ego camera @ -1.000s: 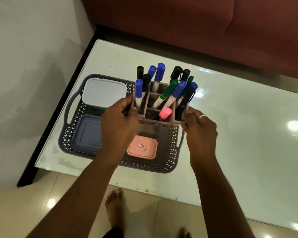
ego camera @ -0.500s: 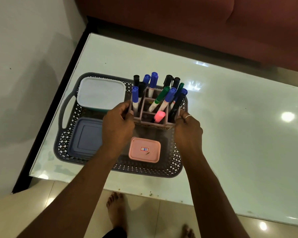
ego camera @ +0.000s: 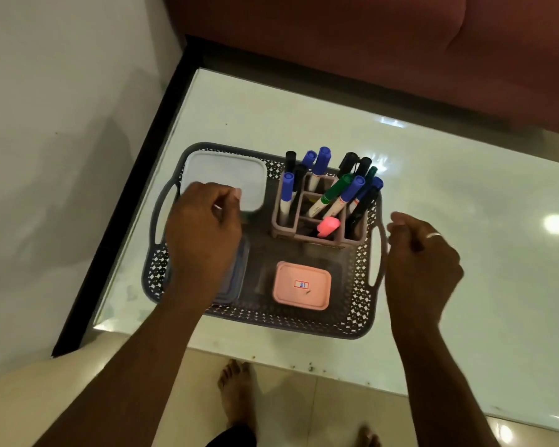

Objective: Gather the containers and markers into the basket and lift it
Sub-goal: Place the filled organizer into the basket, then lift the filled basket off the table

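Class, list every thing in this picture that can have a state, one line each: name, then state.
basket: resting on the table, not lifted
marker holder: upright in the basket's far right corner
markers: capped, standing in the holder
white container: lid on, in basket
blue container: lid on, partly hidden
pink container: lid on, in basket
left hand: fingers curled, holding nothing
right hand: loosely curled beside the right handle, holding nothing
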